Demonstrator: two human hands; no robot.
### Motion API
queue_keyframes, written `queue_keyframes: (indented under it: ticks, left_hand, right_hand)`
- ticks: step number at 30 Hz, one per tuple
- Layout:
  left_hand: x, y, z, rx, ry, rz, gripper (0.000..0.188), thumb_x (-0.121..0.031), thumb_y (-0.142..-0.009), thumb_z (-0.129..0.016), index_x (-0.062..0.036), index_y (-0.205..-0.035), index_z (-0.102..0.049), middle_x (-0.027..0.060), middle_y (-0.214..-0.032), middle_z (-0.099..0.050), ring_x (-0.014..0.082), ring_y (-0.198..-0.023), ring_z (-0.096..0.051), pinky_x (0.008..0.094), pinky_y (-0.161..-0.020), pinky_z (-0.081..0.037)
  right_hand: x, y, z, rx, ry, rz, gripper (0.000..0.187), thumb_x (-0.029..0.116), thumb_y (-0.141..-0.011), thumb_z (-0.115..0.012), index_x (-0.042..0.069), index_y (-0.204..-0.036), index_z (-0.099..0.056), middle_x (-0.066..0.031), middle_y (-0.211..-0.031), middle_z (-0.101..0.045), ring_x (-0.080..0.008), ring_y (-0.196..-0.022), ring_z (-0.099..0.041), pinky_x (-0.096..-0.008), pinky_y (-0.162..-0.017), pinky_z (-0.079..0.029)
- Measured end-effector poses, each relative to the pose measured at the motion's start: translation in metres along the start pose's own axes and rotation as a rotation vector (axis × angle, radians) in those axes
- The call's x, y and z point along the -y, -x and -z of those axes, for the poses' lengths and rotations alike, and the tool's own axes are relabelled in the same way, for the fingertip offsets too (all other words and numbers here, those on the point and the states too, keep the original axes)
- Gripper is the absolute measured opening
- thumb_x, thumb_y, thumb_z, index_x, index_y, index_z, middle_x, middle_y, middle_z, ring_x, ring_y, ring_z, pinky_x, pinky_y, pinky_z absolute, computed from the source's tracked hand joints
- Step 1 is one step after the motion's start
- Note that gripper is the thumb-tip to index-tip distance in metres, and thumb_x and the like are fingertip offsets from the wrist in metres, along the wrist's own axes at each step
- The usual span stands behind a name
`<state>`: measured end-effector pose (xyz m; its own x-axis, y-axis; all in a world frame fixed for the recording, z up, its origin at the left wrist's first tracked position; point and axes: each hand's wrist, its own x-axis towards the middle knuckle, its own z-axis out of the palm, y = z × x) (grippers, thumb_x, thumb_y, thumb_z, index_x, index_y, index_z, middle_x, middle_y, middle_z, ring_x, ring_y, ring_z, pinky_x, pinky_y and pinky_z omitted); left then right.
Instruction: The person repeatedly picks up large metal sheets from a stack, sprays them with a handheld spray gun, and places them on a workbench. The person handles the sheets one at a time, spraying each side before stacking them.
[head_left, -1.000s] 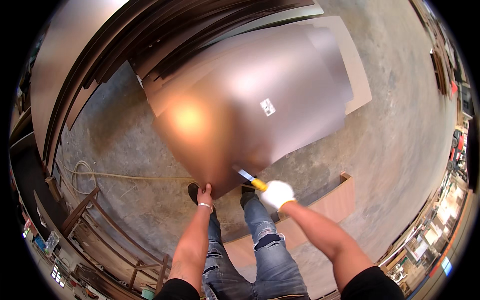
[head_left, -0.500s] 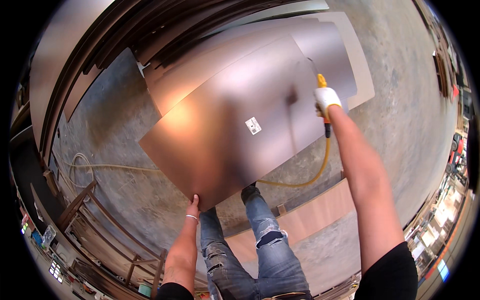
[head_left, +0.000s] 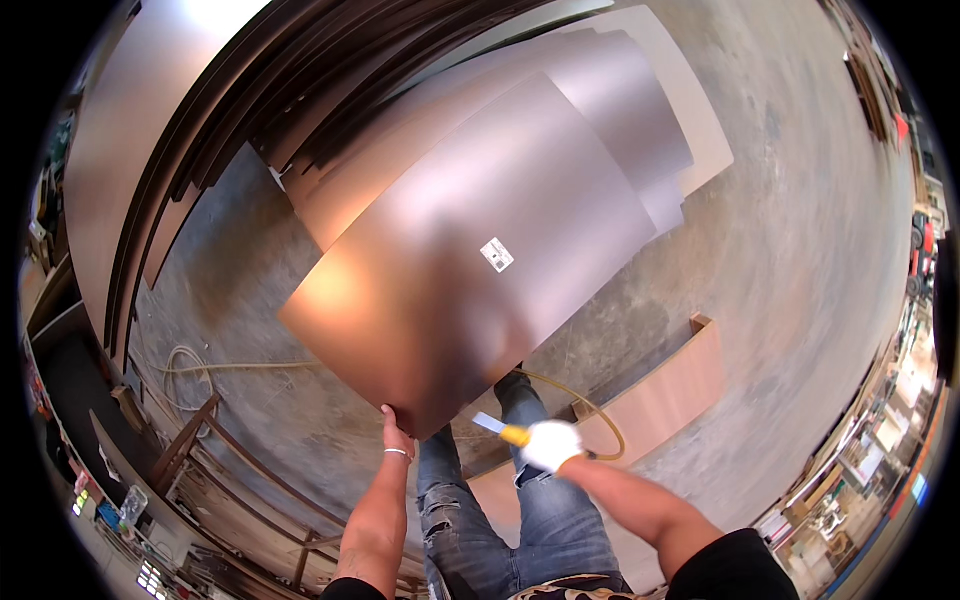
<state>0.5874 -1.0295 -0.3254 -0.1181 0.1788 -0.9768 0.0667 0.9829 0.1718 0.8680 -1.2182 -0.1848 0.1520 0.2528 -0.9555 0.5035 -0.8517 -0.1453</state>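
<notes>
A large metallic-brown panel (head_left: 520,180) with a small white label slants up from my legs over a stack of similar sheets. My left hand (head_left: 398,437) grips its near left corner, thumb on the face and the other fingers hidden behind. In a white glove, my right hand (head_left: 552,446) is closed around a yellow-handled scraper (head_left: 500,428) with a flat pale blade. The blade is just off the panel's near edge, above my thigh. A yellow hose (head_left: 622,432) runs from the gloved hand; its joint is hidden.
Stacked brown sheets (head_left: 640,100) lie beyond the panel, and dark curved-looking boards (head_left: 190,140) stand at the left. A wooden frame (head_left: 260,470) is at lower left, near a coiled hose (head_left: 190,375). Behind my legs lies a light wooden piece (head_left: 660,390).
My right hand has swung from the panel's far right side back toward my legs, bringing the scraper and hose along. My left hand stays on the corner.
</notes>
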Motion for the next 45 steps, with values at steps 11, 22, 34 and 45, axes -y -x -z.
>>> queue_keyframes:
  ticks: [11,22,34,45]
  left_hand:
    - [-0.011,0.016,-0.001,0.032,0.037,-0.166,0.077,-0.058,-0.096,-0.051,-0.0015,-0.146,-0.038,0.0089,-0.151,-0.042,0.0252,-0.136,-0.041,0.0398,-0.114,-0.029]
    - [-0.017,0.095,0.031,-0.288,-0.043,-0.252,0.07,-0.054,-0.098,-0.05,0.0041,-0.137,-0.048,0.0106,-0.14,-0.052,0.0233,-0.125,-0.05,0.0365,-0.108,-0.037]
    - [-0.013,0.145,0.089,-0.751,-0.416,-0.495,0.067,-0.055,-0.094,-0.055,0.0108,-0.088,-0.067,0.0175,-0.084,-0.069,0.0221,-0.075,-0.056,0.0396,-0.076,-0.047]
    - [0.044,0.192,0.18,-0.898,-0.299,-0.454,0.06,-0.057,-0.09,-0.053,-0.0007,-0.076,-0.068,0.0198,-0.072,-0.065,0.0344,-0.069,-0.061,0.0445,-0.067,-0.046]
  right_hand:
    - [-0.165,-0.072,0.068,-0.616,-0.687,-0.495,0.033,0.03,-0.088,-0.06,-0.001,-0.082,-0.069,-0.0177,-0.061,-0.064,-0.0312,-0.057,-0.068,-0.0427,-0.052,-0.054]
    - [-0.252,-0.112,0.24,-0.616,-1.523,-0.283,0.015,0.016,-0.091,-0.059,0.01,-0.104,-0.054,-0.0069,-0.078,-0.06,-0.0206,-0.065,-0.063,-0.0422,-0.051,-0.053]
    - [-0.217,-0.148,0.247,-0.544,-0.92,-0.079,0.02,0.025,-0.087,-0.069,0.006,-0.092,-0.067,0.0044,-0.073,-0.055,-0.0082,-0.063,-0.046,-0.0289,-0.057,-0.039]
    - [-0.187,-0.12,0.221,-0.559,-0.929,0.232,0.02,0.018,-0.092,-0.066,0.007,-0.108,-0.065,0.0017,-0.089,-0.063,-0.0125,-0.076,-0.059,-0.0302,-0.07,-0.049]
